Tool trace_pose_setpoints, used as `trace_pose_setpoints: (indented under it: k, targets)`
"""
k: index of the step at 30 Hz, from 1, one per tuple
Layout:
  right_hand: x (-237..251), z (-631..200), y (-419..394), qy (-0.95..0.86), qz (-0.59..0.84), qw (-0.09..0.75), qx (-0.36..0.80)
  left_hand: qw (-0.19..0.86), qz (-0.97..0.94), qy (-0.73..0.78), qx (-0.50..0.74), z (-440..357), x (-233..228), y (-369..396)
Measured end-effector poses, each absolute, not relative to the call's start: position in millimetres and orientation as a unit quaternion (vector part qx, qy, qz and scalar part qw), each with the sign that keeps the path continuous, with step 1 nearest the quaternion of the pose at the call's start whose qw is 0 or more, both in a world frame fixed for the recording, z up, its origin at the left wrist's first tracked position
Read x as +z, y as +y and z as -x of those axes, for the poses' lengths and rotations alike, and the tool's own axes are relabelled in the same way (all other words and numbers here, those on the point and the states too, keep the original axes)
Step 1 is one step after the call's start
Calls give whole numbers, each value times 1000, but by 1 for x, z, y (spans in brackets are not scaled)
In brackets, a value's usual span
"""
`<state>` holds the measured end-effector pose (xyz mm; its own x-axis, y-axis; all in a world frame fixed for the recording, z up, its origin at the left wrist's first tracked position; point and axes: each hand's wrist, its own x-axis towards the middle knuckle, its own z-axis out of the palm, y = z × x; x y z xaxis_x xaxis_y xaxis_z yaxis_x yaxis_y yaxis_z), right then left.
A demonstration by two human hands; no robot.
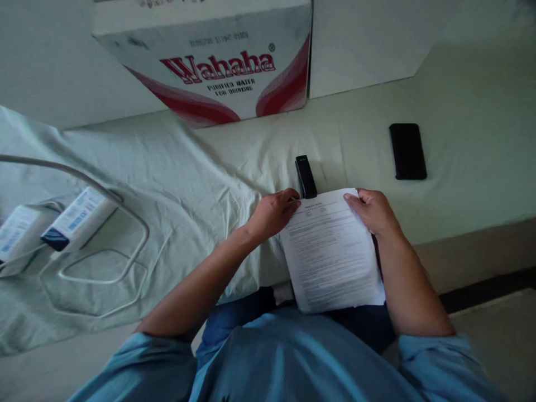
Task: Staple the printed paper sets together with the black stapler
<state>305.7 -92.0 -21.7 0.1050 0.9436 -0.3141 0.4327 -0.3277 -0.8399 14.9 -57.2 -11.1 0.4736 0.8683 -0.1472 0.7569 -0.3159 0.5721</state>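
A stack of printed paper sheets (330, 257) hangs over the near edge of the cloth-covered surface, its lower part above my lap. My left hand (274, 212) pinches the top left corner between thumb and fingers. At the top right corner my right hand (372, 211) grips the sheets, thumb on the printed side. Just beyond the top edge of the paper lies a black stapler (306, 176), its near end touching or very close to the sheets and near my left fingertips.
A black phone (407, 151) lies at the right on the pale green cloth (218, 167). Behind stands a Wahaha water carton (218, 67). White box-like packs (79, 218) and a looping white cable (138, 240) are on the left.
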Motion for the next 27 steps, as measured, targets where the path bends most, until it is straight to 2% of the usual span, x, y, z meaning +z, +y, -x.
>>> trace_pose_setpoints:
  k: [14,21,27]
  targets:
    - [-22,-302,-90,-547,686,278,391,289,-810,511,-4,-17,-7,-47]
    - [-26,-298,-88,-570,698,284,328,346,-751,551,111,-15,-16,-38]
    - [-28,-293,-85,-637,692,259,220,325,-741,563,169,-8,-24,-43]
